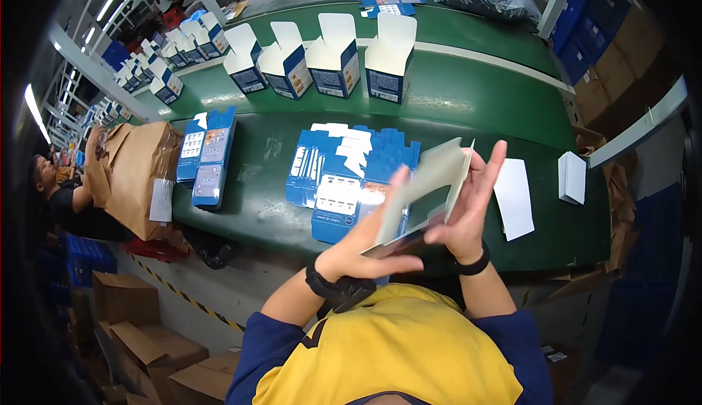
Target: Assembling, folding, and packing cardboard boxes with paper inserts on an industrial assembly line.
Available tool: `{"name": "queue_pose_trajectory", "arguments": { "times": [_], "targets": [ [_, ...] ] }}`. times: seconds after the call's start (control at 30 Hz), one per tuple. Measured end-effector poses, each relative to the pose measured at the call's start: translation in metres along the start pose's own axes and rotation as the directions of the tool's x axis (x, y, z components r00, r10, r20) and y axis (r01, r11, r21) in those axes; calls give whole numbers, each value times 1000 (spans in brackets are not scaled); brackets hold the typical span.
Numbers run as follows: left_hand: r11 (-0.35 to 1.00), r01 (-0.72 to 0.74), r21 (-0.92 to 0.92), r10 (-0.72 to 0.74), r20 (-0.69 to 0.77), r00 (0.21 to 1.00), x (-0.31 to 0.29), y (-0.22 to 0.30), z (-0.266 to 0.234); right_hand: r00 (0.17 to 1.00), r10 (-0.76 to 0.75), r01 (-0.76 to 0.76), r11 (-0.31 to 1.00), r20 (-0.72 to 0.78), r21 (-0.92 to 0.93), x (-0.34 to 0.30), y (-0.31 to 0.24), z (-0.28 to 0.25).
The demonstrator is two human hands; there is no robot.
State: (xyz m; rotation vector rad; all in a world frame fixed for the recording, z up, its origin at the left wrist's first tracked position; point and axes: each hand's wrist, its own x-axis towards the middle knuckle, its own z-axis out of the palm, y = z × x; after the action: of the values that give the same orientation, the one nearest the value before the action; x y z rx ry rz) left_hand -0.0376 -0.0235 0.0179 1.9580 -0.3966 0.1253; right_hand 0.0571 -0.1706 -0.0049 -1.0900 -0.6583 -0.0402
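Note:
An unfolded carton [428,186], pale inside and lacking a closed top, is held tilted in front of me above the table's near edge. My left hand [362,244] grips its left side, fingers along the outer wall and thumb at the lower edge; it is somewhat blurred. My right hand [468,215] presses the carton's right side between palm and thumb, with its fingers stretched upward. Just beyond my left hand lies a pile of flat blue printed cartons [338,194], partly hidden by that hand. White paper sheets [514,200] lie right of my right hand.
Raised cartons with upright flaps [333,65] stand in a row on the green conveyor [453,98]. A smaller stack of flat cartons [212,160] lies left; folded white sheets [571,178] lie far right. A co-worker [73,193] stands by a large brown paper-wrapped bundle [139,171].

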Motion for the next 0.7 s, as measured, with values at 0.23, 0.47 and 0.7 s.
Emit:
{"name": "queue_pose_trajectory", "arguments": {
  "times": [0.23, 0.47, 0.7],
  "targets": [
    [878, -362, 314, 437, -215, 873, 20, -2, -9, 956, -25, 19, 1000, 294, 23, -4, -48, -17],
    [887, -361, 286, 426, -209, 880, 21, -1, 4, 982, 62, -29, 983, 177, -181, -7, -47, -16],
    [903, -351, 247, 413, -283, 865, 23, 5, 13, 974, 123, -216, 766, 191, 605, 3, -40, -26]
  ]
}}
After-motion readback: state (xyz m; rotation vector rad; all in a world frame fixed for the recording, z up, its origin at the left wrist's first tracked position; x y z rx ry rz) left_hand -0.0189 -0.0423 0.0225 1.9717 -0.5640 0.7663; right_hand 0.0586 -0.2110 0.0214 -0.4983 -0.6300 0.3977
